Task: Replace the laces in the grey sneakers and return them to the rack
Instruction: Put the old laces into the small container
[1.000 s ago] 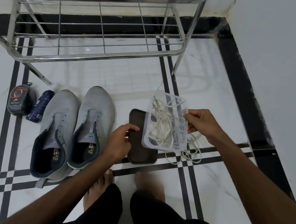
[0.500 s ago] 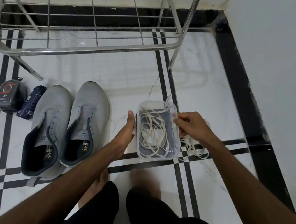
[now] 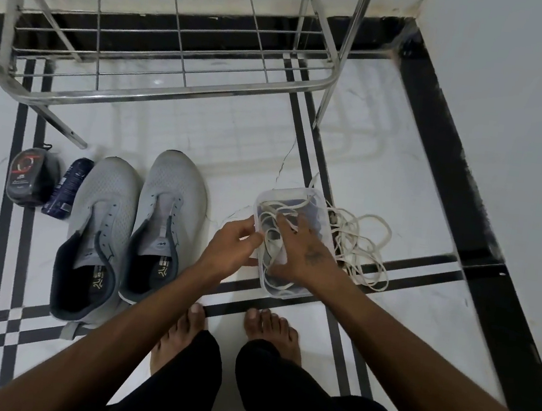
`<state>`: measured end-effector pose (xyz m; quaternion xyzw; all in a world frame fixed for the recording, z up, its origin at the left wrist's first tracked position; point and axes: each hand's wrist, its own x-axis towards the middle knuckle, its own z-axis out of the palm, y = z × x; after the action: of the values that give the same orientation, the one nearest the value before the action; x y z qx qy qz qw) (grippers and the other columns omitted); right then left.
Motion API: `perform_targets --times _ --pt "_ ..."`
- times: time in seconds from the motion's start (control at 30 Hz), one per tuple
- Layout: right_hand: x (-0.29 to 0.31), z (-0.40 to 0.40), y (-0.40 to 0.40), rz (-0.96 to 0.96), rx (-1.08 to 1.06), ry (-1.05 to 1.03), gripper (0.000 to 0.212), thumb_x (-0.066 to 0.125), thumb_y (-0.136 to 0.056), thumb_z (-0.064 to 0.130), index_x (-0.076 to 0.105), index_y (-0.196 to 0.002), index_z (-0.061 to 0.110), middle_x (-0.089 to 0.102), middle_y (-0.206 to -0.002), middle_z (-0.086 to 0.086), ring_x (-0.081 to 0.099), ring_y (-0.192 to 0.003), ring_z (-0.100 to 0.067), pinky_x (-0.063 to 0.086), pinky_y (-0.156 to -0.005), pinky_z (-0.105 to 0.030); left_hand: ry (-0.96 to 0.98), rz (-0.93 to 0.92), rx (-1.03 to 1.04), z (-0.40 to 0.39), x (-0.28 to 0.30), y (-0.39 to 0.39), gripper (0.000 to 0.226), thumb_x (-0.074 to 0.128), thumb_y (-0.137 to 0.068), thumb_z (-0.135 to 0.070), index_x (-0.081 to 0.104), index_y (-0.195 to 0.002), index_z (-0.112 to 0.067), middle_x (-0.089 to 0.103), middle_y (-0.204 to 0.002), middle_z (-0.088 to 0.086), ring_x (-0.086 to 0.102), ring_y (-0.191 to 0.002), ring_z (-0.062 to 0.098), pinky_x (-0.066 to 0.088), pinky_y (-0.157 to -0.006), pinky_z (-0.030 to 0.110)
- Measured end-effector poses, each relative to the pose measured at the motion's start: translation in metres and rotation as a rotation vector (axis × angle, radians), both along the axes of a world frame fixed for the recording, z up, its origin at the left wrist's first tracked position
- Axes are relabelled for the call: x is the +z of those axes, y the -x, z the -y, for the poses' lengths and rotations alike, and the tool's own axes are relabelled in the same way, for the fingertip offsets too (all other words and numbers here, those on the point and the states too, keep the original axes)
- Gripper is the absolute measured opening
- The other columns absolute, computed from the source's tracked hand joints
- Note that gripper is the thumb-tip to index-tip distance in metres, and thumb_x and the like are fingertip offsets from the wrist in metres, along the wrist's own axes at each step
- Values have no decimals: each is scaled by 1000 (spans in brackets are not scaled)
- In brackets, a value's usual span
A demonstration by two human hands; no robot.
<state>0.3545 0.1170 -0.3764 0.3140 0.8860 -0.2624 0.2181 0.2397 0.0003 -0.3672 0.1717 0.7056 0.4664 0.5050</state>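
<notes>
White marble-look floor (image 3: 176, 130) crossed by paired black stripes, bordered at the right by a broad black band against a plain white wall (image 3: 518, 100). Across the upper left of the frame, a shiny metal rack (image 3: 165, 53) with wire-grid shelves, standing on the floor. At centre left, two grey sneakers (image 3: 131, 232) side by side, toes toward the rack, eyelets bare of laces, dark linings showing. Just left of them, a dark blue can (image 3: 65, 188) lying on its side and, beside that, a round black tin (image 3: 28, 177) with a red ring on its label. Right of centre, a clear plastic box (image 3: 317, 208) flat on the floor, holding a tangle of white laces (image 3: 270, 215) over something dark. Left hand (image 3: 231, 245) at the box's near left rim, fingers curled against the edge, seemingly pinching it; exact hold hard to tell. Right hand (image 3: 301, 254) reaching down into the box, fingers spread and fairly straight among the laces, gripping nothing clearly. Just right of the box, touching its side, a second loose heap of white cord (image 3: 365, 249) sprawled on the tile. Sneakers well left of both hands, untouched. At bottom centre, two bare feet (image 3: 231, 338) and black trouser legs (image 3: 202, 403).
</notes>
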Motion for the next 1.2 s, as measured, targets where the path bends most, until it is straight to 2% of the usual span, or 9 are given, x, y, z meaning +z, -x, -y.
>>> perform_targets --times 0.07,0.13,0.23,0.37,0.5,0.67,0.83,1.03,1.2 --pt "-10 2 7 58 26 -78 112 77 -76 49 6 -159 24 8 -162 -19 10 -150 -41 24 -117 -53 -17 10 13 0 1 0 24 54 -101 -17 70 -120 -18 72 -111 -7 69 -101 13 62 -73 31" --pt "-18 6 15 7 68 -165 101 77 -78 43 19 -156 19 27 -157 -19 26 -145 -39 28 -116 -51 -10 28 25 1 2 1 24 55 -101 -17 69 -121 -17 71 -115 -5 68 -102 15 62 -77 37" --pt "-26 6 17 -137 31 -87 56 66 -89 18 46 -141 12 55 -130 -17 57 -115 -34 47 -92 -42 -1 62 60 4 1 3 22 58 -100 -16 71 -118 -19 71 -111 1 69 -102 18 62 -79 38" --pt "-13 -4 8 -155 -22 45 14 64 -90 10 72 -100 14 69 -97 -7 65 -86 -22 53 -74 -30 -17 91 75 8 0 4 20 56 -101 -19 72 -113 -16 72 -110 5 70 -101 20 62 -77 38" --pt "30 -16 3 -231 -198 123 18 72 -83 9 72 -89 26 67 -89 11 61 -70 -4 41 -51 -14 16 92 141 13 3 8 26 48 -104 -25 64 -122 -13 67 -120 3 67 -104 17 60 -69 29" --pt "111 -23 15 -429 -332 339 19 78 -80 10 75 -93 24 70 -95 10 68 -83 -8 54 -69 -24 -19 -24 273 24 15 20 36 48 -104 -27 56 -134 -9 61 -126 8 66 -105 16 61 -72 29" --pt "148 -12 58 -574 -371 513 23 76 -77 1 76 -85 22 75 -85 1 73 -76 -16 60 -71 -28 -91 -299 345 41 37 47 33 47 -104 -25 59 -133 -13 65 -117 0 66 -99 9 59 -73 23" --pt "103 10 101 -419 -446 478 17 75 -76 2 76 -89 13 73 -81 -8 70 -72 -21 59 -69 -34 -46 -436 419 58 48 78 31 49 -101 -22 62 -130 -17 67 -120 -2 68 -95 7 60 -78 23" --pt "54 33 113 -162 -289 226 15 73 -82 11 71 -97 13 71 -99 -9 68 -82 -25 48 -64 -27 57 -526 312 70 47 76 33 51 -96 -26 64 -127 -23 69 -113 -9 68 -98 10 57 -92 42"
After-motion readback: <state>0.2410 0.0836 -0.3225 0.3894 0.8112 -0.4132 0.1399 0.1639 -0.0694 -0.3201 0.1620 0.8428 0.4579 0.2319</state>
